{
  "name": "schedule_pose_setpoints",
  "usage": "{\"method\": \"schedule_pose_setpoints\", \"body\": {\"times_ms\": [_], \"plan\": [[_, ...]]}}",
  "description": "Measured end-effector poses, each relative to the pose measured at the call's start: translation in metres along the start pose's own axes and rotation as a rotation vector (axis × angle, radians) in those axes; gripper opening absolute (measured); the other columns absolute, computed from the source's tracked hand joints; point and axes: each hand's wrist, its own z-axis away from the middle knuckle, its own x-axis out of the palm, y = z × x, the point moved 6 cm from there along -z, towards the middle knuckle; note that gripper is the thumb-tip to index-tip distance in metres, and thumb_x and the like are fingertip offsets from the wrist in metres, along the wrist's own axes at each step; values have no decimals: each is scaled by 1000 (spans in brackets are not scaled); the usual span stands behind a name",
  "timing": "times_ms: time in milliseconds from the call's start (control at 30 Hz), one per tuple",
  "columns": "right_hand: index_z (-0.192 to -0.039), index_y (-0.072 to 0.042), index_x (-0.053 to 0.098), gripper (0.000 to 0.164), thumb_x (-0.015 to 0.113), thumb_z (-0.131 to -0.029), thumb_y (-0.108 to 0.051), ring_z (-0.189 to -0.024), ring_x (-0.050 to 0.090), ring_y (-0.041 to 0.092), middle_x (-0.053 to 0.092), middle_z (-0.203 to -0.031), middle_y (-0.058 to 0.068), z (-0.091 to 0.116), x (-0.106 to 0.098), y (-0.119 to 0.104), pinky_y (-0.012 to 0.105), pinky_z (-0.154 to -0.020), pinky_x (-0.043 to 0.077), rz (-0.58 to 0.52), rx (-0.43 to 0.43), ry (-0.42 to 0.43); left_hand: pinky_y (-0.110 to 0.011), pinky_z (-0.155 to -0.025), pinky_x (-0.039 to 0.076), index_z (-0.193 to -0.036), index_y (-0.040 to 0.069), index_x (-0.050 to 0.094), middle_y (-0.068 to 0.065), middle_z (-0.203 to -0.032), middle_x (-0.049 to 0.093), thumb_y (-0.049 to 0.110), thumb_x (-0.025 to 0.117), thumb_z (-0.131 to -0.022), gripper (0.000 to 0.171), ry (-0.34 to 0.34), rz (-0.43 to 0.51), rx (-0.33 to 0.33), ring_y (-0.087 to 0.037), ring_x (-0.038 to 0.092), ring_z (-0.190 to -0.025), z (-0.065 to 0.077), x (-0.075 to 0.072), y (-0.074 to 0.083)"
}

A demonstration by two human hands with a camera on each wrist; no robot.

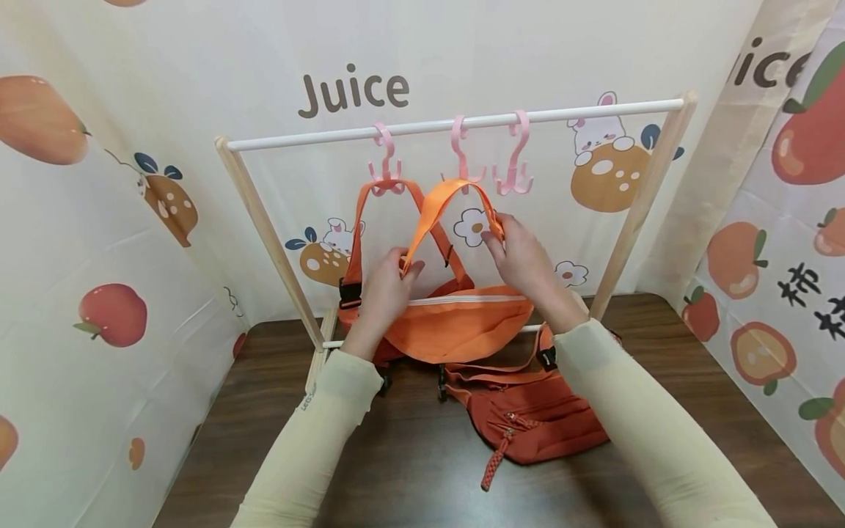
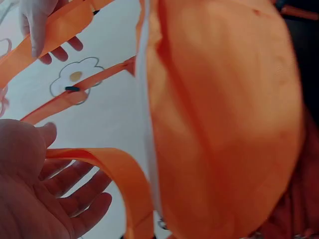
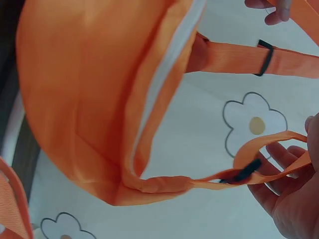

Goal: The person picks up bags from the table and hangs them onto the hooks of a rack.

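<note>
A bright orange waist bag with a pale zipper hangs between my hands in front of the rack. Its strap arches up to the middle pink hook; whether it rests on the hook, I cannot tell. With thumb and fingers my left hand pinches the strap's left side. My right hand pinches the right side, higher up; a dark slider sits close to its fingers in the right wrist view. Behind, a darker orange bag hangs by its strap from the left pink hook.
A rust-red waist bag with zipper pulls lies on the dark wooden table, near my right forearm. Another pink hook hangs right on the rack's white bar. A fruit-printed cloth stands behind.
</note>
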Motion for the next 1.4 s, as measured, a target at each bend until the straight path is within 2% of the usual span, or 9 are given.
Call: {"method": "schedule_pose_setpoints", "body": {"times_ms": [167,233,300,600,700,933,1100,1400], "plan": [[-147,-2,49,51,62,-109,-34,-103,61,37,59,-119,17,7,6,10,53,-87,54,-11,11,-17,-38,-60,51,-135,14,64,0,-96,65,39,72,-103,42,12,-6,2,-20,61,-74,6,8,-4],[-152,-2,46,58,63,-108,-36,-117,61,38,59,-132,16,10,8,13,57,-98,53,-14,12,-18,-38,-63,53,-136,14,64,0,-97,66,39,74,-102,44,15,-9,13,-19,63,-78,8,10,-4],[-154,-1,44,63,65,-107,-38,-122,60,39,58,-137,17,12,10,15,58,-102,51,-16,9,-14,-38,-64,53,-137,13,63,0,-97,66,38,75,-101,45,12,-4,16,-19,64,-80,10,13,-4],[-158,-2,38,83,75,-98,-47,-109,62,41,57,-135,22,19,8,18,55,-91,52,-48,20,39,-41,-73,56,-142,11,60,-2,-103,65,38,79,-97,55,-49,17,35,-20,64,-90,16,20,-2],[-159,-2,37,88,78,-95,-48,-111,61,41,56,-137,22,22,5,18,56,-93,52,-51,20,55,-43,-77,57,-142,10,59,-3,-106,66,38,80,-96,57,-62,19,51,-22,64,-94,18,21,0],[-164,-8,29,102,79,-91,-57,-113,58,39,52,-143,17,29,3,21,55,-91,53,-48,51,53,-48,-88,57,-146,8,57,-11,-118,67,41,81,-94,66,-47,55,68,-28,66,-105,24,18,-2],[-163,-8,32,99,81,-89,-54,-109,58,34,53,-139,15,33,0,22,53,-88,53,-48,25,66,-51,-95,57,-149,9,54,-16,-128,65,48,79,-94,72,-36,69,76,-34,67,-113,27,16,-3],[-162,-3,34,99,81,-90,-52,-117,56,36,52,-145,20,44,-4,22,57,-97,51,-26,-19,82,-51,-93,55,-150,11,54,-8,-131,63,53,77,-94,74,-13,18,75,-33,65,-116,35,13,-6]]}}
